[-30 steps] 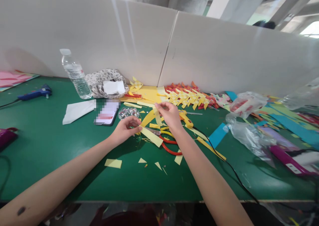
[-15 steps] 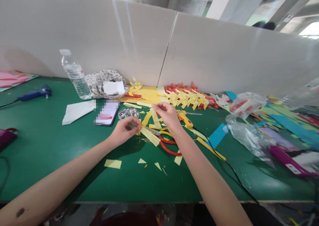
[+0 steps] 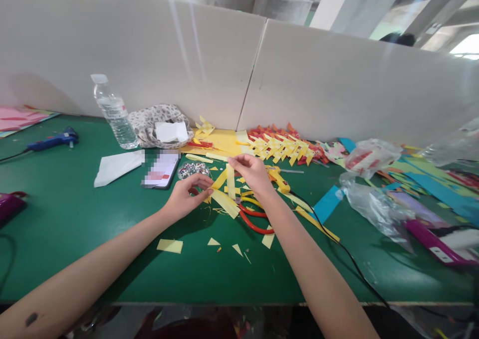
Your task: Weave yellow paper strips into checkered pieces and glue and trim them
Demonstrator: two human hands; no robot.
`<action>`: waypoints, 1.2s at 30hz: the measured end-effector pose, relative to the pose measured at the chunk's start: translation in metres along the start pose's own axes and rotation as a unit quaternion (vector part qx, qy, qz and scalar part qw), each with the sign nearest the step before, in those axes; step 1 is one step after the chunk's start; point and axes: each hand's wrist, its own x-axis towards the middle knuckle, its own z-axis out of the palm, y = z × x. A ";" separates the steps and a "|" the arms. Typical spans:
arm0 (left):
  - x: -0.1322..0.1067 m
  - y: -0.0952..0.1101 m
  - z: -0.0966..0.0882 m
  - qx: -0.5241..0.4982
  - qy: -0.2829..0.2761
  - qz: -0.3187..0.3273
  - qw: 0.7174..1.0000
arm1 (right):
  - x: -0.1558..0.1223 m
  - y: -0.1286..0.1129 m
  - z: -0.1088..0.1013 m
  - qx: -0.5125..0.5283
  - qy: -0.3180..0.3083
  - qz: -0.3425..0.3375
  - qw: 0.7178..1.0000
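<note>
Over the middle of the green table my left hand [image 3: 190,193] pinches yellow paper strips [image 3: 225,203] between thumb and fingertips, one pale and one deeper yellow. My right hand [image 3: 251,171] is closed on the upper end of a pale yellow paper strip [image 3: 231,183], which hangs down just right of the left hand's strips. Whether these strips are joined I cannot tell. Below the right hand lie red-handled scissors [image 3: 256,228], partly covered by the strips and the wrist. A yellow glue gun [image 3: 280,180] lies beyond the right wrist.
Behind the hands are woven yellow fish shapes [image 3: 279,148], a clear dish of beads [image 3: 193,169] and a phone [image 3: 162,169]. A water bottle [image 3: 116,112] stands back left. Paper scraps [image 3: 170,246] lie in front; plastic bags [image 3: 374,207] and blue strips [image 3: 327,205] are right.
The pale strip in my right hand has swung from slanting to nearly upright, now covering part of the scissor blades. My left hand has barely moved.
</note>
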 end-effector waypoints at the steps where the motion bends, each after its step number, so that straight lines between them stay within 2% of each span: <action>1: 0.000 0.000 0.000 0.000 0.002 -0.003 1.000 | -0.001 0.000 0.001 -0.004 -0.007 -0.003 1.000; 7: 0.000 -0.002 0.001 0.003 0.010 0.000 1.000 | -0.005 -0.001 0.003 -0.018 -0.021 -0.020 0.999; 10: 0.000 -0.002 0.001 -0.017 0.020 -0.009 1.000 | -0.007 -0.002 0.004 -0.028 -0.058 0.013 0.998; 14: 0.003 -0.003 0.001 -0.092 0.034 -0.040 0.994 | -0.010 -0.004 0.005 -0.006 -0.127 0.061 0.990; 18: 0.005 -0.004 0.000 -0.152 0.053 -0.072 0.984 | -0.008 -0.002 0.005 0.023 -0.133 0.110 0.985; 22: 0.007 -0.004 0.000 -0.186 0.073 -0.098 0.975 | -0.005 0.003 0.002 0.026 -0.095 0.063 0.993; 26: 0.007 -0.006 0.001 -0.205 0.065 -0.118 0.969 | -0.003 0.006 0.001 0.041 -0.056 0.033 0.997; 32: 0.008 -0.006 0.001 -0.219 0.062 -0.138 0.964 | -0.004 0.005 -0.001 0.006 -0.124 0.013 0.992; 36: 0.008 -0.005 0.001 -0.236 0.071 -0.149 0.958 | -0.006 0.007 -0.001 -0.042 -0.150 0.023 0.988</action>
